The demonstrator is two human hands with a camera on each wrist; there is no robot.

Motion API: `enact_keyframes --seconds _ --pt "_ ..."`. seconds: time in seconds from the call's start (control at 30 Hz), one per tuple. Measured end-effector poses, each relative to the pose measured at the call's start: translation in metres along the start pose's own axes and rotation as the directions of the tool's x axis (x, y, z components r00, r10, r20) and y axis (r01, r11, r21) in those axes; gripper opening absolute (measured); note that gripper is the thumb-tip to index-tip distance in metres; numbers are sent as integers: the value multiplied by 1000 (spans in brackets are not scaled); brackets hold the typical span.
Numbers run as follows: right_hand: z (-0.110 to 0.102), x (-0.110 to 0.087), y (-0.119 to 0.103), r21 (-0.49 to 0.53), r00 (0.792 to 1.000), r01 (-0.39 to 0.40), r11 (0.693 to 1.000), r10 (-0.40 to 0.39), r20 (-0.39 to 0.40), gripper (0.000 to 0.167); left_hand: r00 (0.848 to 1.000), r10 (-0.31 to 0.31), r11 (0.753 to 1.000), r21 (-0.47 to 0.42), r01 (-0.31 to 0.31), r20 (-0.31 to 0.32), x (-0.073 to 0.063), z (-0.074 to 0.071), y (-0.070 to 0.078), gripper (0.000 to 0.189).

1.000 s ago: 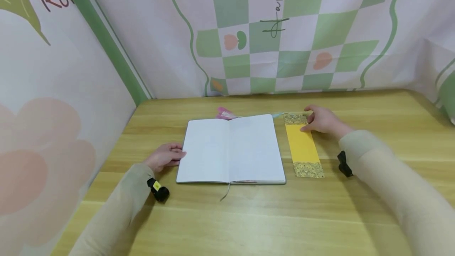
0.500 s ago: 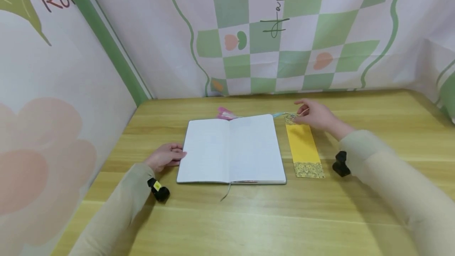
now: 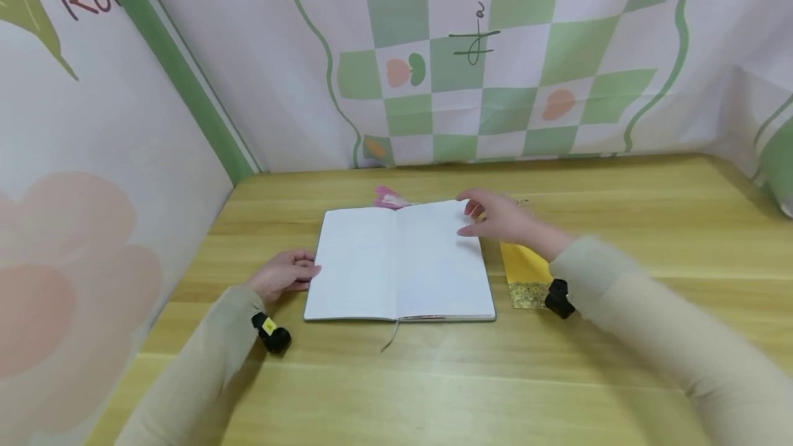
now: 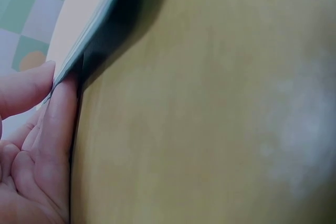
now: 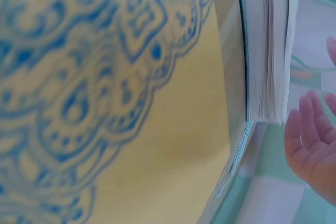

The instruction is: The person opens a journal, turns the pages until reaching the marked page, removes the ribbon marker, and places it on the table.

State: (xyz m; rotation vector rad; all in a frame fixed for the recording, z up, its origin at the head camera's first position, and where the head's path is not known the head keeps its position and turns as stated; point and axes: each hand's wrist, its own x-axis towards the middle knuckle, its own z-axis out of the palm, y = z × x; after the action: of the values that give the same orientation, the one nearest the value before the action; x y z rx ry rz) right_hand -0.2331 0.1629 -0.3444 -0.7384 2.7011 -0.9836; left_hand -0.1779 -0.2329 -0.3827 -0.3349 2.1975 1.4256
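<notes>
An open notebook point(image 3: 362, 263) with blank pages lies on the wooden table. At its left edge my left hand point(image 3: 281, 275) pinches the cover and pages. The left wrist view has the thumb point(image 4: 23, 90) on top and a finger point(image 4: 60, 111) underneath. My right hand point(image 3: 498, 219) hovers at the upper right corner of the right page, thumb and fingers apart, holding nothing. Beneath that forearm lies a yellow bookmark point(image 3: 525, 266) with patterned ends, partly hidden. In the right wrist view its lace-like print point(image 5: 79, 108) is close, beside the page block point(image 5: 265, 51).
A pink piece point(image 3: 389, 197) sticks out behind the notebook's top edge. The notebook's thin ribbon point(image 3: 389, 337) trails onto the table point(image 3: 403, 391) in front. A patterned cloth point(image 3: 458, 112) stands behind the table, and another point(image 3: 124, 226) on the left.
My right hand has moved left from the bookmark's top end to the notebook's upper right corner. The left hand keeps its hold, and the bookmark stays in place.
</notes>
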Motion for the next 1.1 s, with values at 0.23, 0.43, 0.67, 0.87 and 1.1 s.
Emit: enact_keyframes --seconds 0.23,0.43,0.67,0.87,1.1 --pt "17 11 -8 -204 999 28 979 -22 32 71 1000 -3 1000 -2 3 -2 0 1 -1 51" --pt "23 16 -17 -376 994 35 926 6 107 87 1000 -6 1000 1 6 -6 1 1 -3 52" --pt "21 19 -27 -418 985 -18 908 87 147 100 1000 -1 1000 -7 1 -7 2 2 -2 51" --pt "20 26 -25 -424 973 -84 902 165 160 109 1000 3 1000 -10 -3 -9 -1 1 -1 51" --pt "19 31 -25 -440 949 -151 885 255 185 116 1000 -7 1000 -12 7 -16 -1 0 -1 51"
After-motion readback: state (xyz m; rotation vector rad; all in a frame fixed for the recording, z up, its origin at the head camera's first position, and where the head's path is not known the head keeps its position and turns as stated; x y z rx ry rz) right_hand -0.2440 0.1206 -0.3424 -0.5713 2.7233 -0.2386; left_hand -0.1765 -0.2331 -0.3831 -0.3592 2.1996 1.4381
